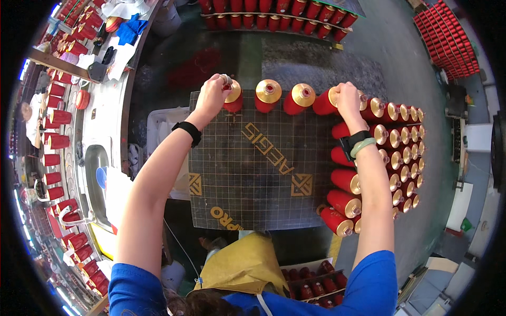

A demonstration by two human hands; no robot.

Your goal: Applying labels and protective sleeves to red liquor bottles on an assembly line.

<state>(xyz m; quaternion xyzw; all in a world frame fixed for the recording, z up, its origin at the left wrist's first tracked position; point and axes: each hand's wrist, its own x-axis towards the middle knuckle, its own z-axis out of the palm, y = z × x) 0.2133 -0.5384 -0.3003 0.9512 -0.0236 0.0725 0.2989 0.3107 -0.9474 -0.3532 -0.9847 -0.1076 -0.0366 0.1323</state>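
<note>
Red glossy bottles [268, 96] with gold caps: left hand [212, 95] pinches one's top, right hand [348, 98] grips another.

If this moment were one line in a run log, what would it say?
left hand: on top of red bottle | right hand: on red bottle top | surface: black grid mat | beside: bottle rows

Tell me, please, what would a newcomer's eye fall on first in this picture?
Red bottles with gold shoulders stand massed at the right of a dark gridded mat. At its far edge the left hand and right hand each grip a bottle top in a row of four.
</note>
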